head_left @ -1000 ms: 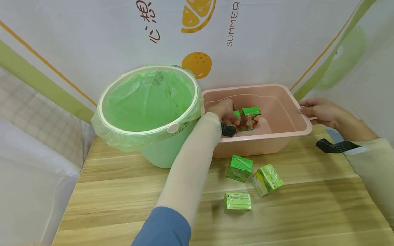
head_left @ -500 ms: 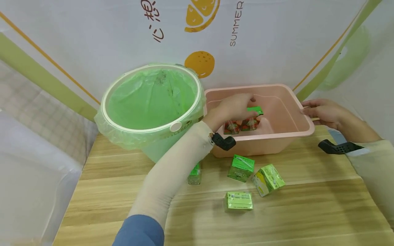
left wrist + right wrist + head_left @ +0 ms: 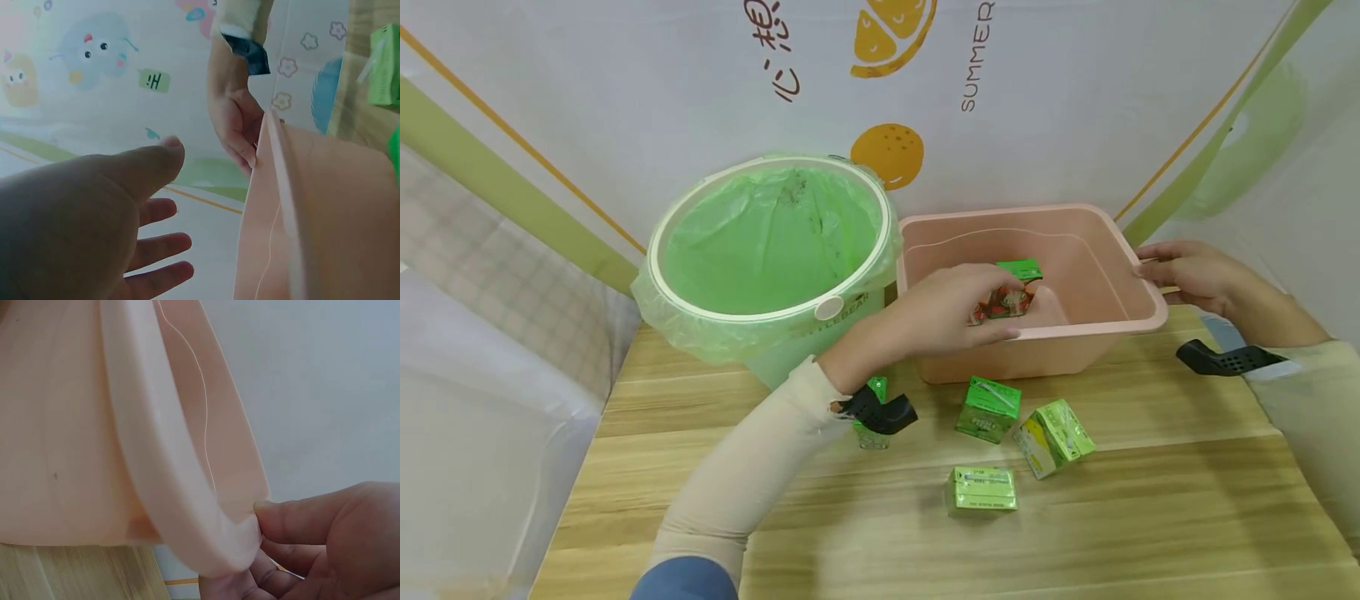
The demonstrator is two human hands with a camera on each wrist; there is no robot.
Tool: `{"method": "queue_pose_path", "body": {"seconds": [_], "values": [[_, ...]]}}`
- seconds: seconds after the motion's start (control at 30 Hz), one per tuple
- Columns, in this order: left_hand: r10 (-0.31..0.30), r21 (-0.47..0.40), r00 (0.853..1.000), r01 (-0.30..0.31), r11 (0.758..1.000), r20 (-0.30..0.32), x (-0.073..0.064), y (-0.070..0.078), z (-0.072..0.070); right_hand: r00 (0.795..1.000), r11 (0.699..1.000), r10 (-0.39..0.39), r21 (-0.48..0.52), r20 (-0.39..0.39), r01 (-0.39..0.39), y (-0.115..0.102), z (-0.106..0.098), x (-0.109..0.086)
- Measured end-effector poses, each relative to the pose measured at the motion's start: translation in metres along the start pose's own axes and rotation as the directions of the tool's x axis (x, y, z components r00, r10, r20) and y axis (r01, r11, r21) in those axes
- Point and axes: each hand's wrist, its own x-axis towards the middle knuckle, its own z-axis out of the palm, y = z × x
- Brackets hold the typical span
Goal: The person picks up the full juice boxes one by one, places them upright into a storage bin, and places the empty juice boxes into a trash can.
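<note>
A pink plastic basin (image 3: 1000,358) stands on the wooden table with red-and-green juice boxes (image 3: 1017,292) inside, near its left end. My left hand (image 3: 951,310) is over the basin's front left rim, holding nothing. In the left wrist view, that left hand (image 3: 106,219) has its thumb and fingers spread apart. At the right end, my right hand (image 3: 1195,273) grips the basin's rim. The right wrist view shows the right hand (image 3: 325,540) with its thumb on the rim (image 3: 162,444) and fingers underneath.
Green juice boxes lie in front of the basin: a dark green box (image 3: 988,408), a yellow-green box (image 3: 1055,437) and a light green box (image 3: 982,490). Another green box (image 3: 872,437) is partly behind the left wrist. A green bin (image 3: 775,321) with a bag liner stands left.
My left hand has come up out of the basin and moved back toward its front rim. A green box by the bin has come into view. The right hand keeps its grip.
</note>
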Motion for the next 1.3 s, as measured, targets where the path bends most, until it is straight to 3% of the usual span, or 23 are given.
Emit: {"method": "queue_pose_path", "body": {"seconds": [0.3,0.43,0.6,0.8,1.07,1.17,1.3], "values": [[0.038,-0.106,0.998,-0.044,0.993,-0.059,-0.060,0.001,0.017,1.000,1.000,-0.002,0.004,0.008,0.002,-0.001,0.000,-0.001],[-0.002,-0.121,0.993,-0.012,0.993,-0.119,-0.086,0.001,0.027,1.000,1.000,-0.003,0.009,0.009,0.003,-0.001,0.000,-0.001],[-0.080,-0.152,0.977,0.050,0.987,-0.199,-0.118,-0.002,0.039,1.000,1.000,-0.001,0.002,0.009,0.001,-0.002,0.001,-0.001],[-0.189,-0.181,0.950,0.146,0.973,-0.250,-0.148,-0.008,0.054,1.000,1.000,0.001,-0.006,0.013,-0.001,-0.002,0.001,-0.001],[-0.307,-0.221,0.908,0.249,0.943,-0.286,-0.175,-0.014,0.072,1.000,1.000,0.002,-0.001,0.016,-0.002,0.000,0.001,-0.001],[-0.380,-0.237,0.885,0.321,0.917,-0.270,-0.181,-0.015,0.078,1.000,1.000,0.000,-0.008,0.016,0.000,0.001,0.000,0.000],[-0.482,-0.310,0.846,0.407,0.859,-0.226,-0.182,-0.017,0.086,1.000,1.000,-0.005,-0.012,0.011,0.005,0.001,-0.002,0.001]]}}
